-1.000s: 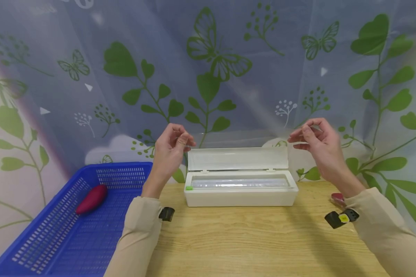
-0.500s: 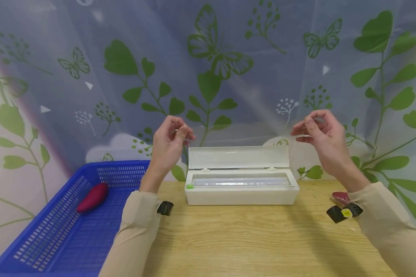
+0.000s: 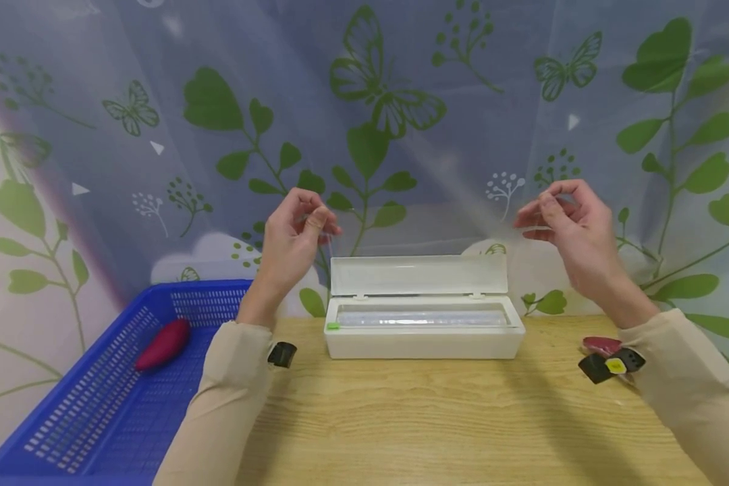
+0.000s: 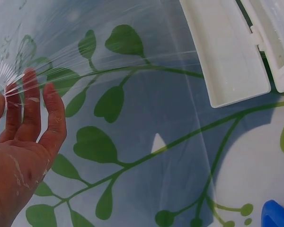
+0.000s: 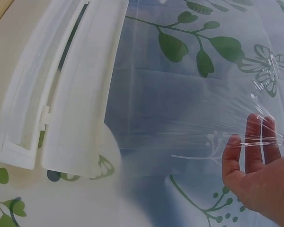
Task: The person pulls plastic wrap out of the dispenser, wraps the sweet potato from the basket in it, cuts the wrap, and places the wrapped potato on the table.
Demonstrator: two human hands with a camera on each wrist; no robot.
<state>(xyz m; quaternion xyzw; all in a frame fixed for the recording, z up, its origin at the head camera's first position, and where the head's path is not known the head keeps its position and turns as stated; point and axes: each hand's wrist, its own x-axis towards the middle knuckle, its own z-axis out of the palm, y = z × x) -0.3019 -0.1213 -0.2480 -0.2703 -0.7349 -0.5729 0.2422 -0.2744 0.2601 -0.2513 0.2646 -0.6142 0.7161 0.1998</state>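
Observation:
My left hand (image 3: 294, 233) and right hand (image 3: 574, 229) are raised level with each other, behind and above a white cling film box (image 3: 425, 345). Between thumb and fingers, the left hand pinches one gathered corner of clear cling film (image 4: 42, 75), creased in the left wrist view. Its other corner, bunched the same way in the right wrist view, is pinched by the right hand. The sheet spans the gap between them, nearly invisible in the head view. The box's lid (image 3: 419, 275) stands up, and a roll of film (image 3: 422, 318) lies inside.
At left is a blue plastic basket (image 3: 200, 285) holding a dark red, tapered sweet-potato-like item (image 3: 163, 345). Another red item (image 3: 601, 345) lies on the wooden table (image 3: 437, 418), partly hidden by the right wrist's camera. A patterned curtain (image 3: 401, 169) hangs close behind the box.
Both hands have risen a little and moved slightly apart, still pinching the cling film. The box, basket and red items have stayed where they were.

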